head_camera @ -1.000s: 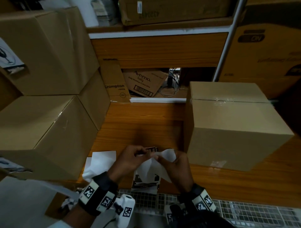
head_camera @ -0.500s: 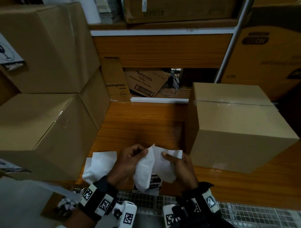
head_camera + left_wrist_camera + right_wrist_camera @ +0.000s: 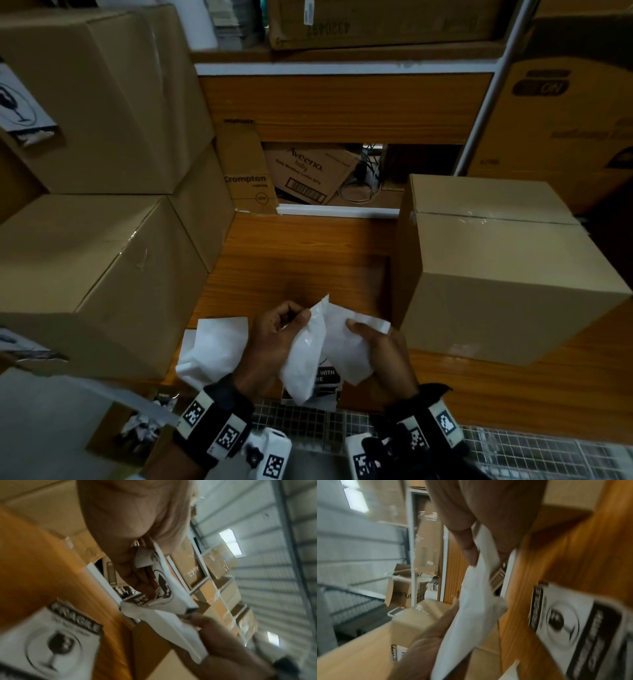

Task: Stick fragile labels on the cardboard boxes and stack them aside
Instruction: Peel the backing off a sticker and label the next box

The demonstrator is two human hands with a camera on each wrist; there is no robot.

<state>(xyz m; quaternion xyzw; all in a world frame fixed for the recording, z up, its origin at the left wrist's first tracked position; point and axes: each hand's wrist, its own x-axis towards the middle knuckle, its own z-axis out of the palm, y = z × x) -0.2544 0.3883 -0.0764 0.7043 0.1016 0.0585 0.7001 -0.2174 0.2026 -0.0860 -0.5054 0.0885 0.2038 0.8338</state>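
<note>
Between the fingertips of both hands, above the near edge of the table (image 3: 291, 267), a white label (image 3: 301, 356) is held clear of the surface. The left hand (image 3: 274, 342) pinches the printed layer between curled fingers and thumb. The right hand (image 3: 383, 356) pinches the plain backing paper (image 3: 346, 346) under its thumb. The two layers meet in a ridge between the thumbs and hang apart below. Directly beneath the fingers lies a stack of labels (image 3: 325, 378). Left of the left-hand fingers lie loose white sheets (image 3: 215, 346). Right of the right-hand fingers stands a taped cardboard box (image 3: 496, 274).
</note>
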